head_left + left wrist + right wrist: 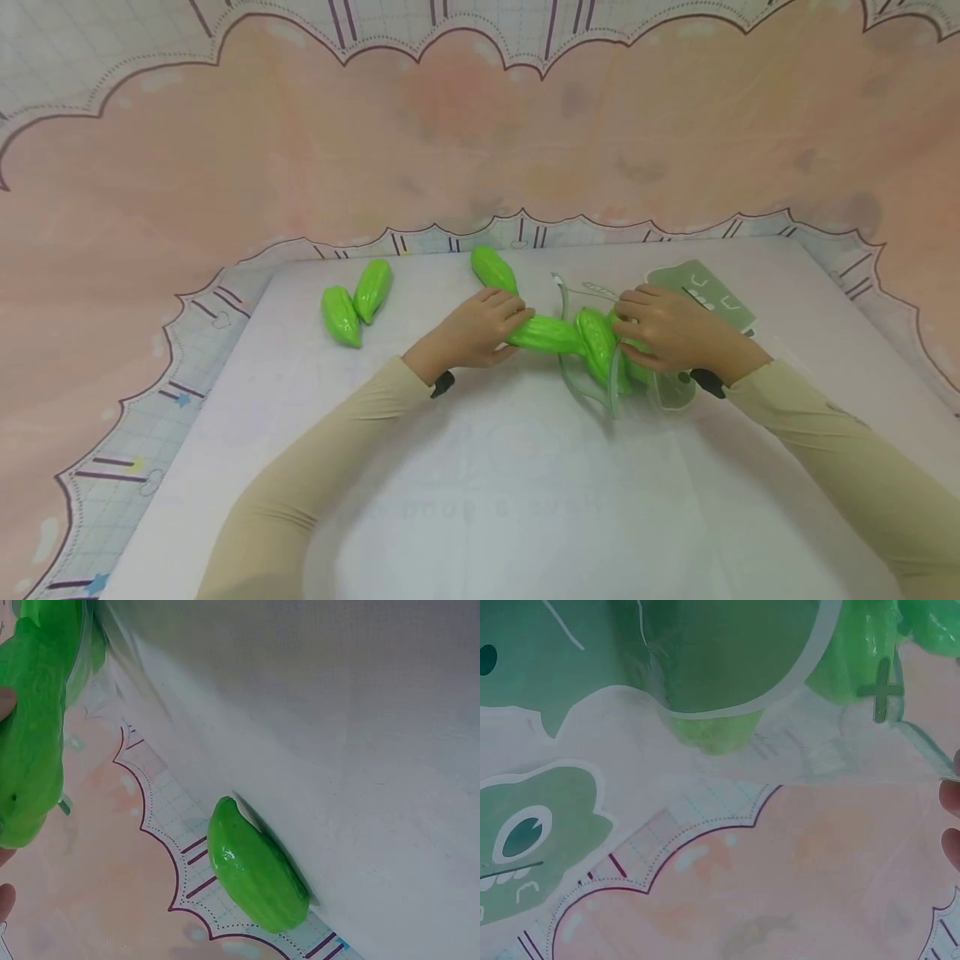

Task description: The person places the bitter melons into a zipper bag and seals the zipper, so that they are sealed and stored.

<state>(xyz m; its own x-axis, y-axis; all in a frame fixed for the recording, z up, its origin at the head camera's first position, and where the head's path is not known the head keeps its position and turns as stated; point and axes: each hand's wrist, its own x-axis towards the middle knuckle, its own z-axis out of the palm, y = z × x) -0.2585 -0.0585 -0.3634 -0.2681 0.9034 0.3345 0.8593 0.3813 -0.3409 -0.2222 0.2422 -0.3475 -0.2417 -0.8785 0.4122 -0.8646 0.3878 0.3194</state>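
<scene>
My left hand [480, 327] grips a glossy, ridged green toy vegetable [551, 335], also at the left edge of the left wrist view. Its far end reaches into the mouth of a clear plastic bag [701, 292] with green cartoon print, right up against another green vegetable [600, 346] inside. My right hand [667, 329] pinches the bag's upper edge, holding the mouth open to the left. More green shapes [716, 735] show through the bag in the right wrist view, partly behind the print. Only fingertips [951, 796] of the right hand appear there.
Just beyond my left hand lies a loose green vegetable [492, 268]. Two more, one leaning left [341, 317] and one beside it [373, 289], lie at the table's far left. A white cloth [480, 500] covers the table; a peach patterned curtain [450, 142] rises behind.
</scene>
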